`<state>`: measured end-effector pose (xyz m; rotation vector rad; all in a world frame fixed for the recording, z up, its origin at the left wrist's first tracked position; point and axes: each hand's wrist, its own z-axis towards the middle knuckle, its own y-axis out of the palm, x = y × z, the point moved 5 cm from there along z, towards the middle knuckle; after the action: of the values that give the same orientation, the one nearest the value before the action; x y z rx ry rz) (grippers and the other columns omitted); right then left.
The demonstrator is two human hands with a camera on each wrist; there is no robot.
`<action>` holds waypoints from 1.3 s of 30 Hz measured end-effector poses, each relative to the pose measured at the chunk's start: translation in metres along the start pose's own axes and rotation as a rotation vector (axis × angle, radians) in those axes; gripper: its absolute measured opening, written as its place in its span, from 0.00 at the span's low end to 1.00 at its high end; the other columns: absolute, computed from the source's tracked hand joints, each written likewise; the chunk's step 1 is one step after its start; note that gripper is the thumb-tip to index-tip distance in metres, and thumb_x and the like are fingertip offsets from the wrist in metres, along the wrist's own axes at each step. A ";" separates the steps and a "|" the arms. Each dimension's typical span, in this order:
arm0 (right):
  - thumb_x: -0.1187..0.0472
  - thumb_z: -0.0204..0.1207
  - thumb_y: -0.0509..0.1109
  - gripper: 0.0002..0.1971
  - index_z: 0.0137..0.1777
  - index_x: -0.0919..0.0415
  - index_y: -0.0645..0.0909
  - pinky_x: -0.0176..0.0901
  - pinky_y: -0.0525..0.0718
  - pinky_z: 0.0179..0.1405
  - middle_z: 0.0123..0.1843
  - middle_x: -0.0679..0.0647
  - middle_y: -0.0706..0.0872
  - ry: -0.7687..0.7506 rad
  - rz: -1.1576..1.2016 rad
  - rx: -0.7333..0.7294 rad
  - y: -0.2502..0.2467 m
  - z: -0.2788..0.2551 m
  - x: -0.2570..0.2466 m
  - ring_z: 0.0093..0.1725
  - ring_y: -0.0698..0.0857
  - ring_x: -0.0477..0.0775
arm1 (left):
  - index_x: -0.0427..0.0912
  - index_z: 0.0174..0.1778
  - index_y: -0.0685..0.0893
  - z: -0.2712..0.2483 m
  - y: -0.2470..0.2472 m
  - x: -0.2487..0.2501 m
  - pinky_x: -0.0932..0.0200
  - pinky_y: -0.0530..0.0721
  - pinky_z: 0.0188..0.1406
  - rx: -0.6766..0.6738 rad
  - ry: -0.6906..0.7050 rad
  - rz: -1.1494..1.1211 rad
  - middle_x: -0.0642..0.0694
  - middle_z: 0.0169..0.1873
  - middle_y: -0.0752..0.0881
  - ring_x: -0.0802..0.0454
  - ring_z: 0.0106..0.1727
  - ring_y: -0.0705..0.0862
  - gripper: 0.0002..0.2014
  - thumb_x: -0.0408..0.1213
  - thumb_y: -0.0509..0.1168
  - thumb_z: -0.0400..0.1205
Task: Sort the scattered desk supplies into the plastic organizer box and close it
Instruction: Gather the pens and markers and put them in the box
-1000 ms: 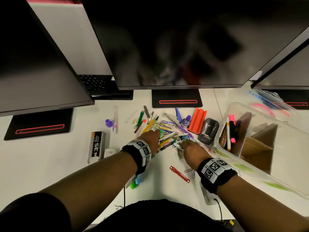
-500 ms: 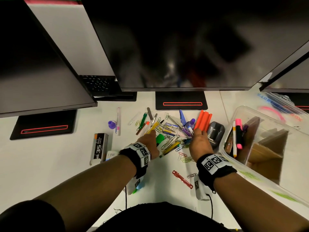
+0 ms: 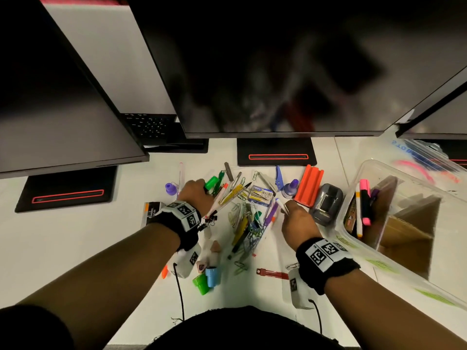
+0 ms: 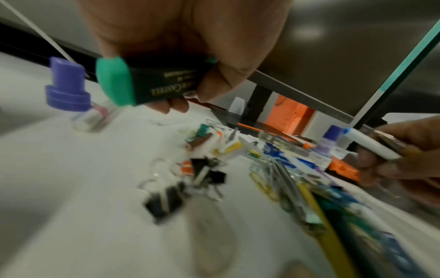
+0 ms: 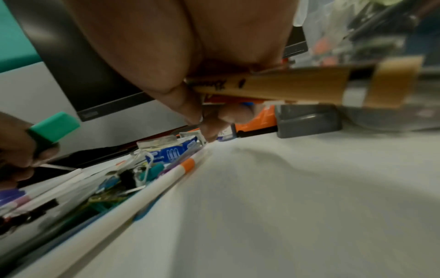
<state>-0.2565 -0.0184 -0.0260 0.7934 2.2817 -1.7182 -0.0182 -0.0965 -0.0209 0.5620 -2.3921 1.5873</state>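
Two hands gripping, left wrist view reveals green highlighter (image 4: 133, 82) (branded).

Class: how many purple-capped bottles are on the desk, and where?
2. One bottle sits just left of the left hand; the other bottle is left of the orange block. The pile may hide more.

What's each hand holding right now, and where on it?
Left hand: green highlighter, gripped round its dark barrel. Right hand: white pen, held by one end.

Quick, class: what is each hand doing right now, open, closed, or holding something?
Left hand: closed around a green highlighter.
Right hand: closed on a white pen, with more held things in the grip.
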 end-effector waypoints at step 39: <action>0.60 0.73 0.61 0.15 0.60 0.58 0.75 0.46 0.79 0.50 0.59 0.57 0.81 -0.192 -0.330 -0.279 0.012 -0.020 0.021 0.60 0.80 0.61 | 0.39 0.58 0.75 0.024 0.028 0.006 0.55 0.76 0.39 -0.102 0.006 0.184 0.40 0.50 0.83 0.45 0.45 0.81 0.16 0.47 0.60 0.81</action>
<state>-0.2644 0.0092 -0.0384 0.1967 2.5408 -1.4618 -0.0347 -0.1102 -0.0514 0.3250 -2.5674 1.5207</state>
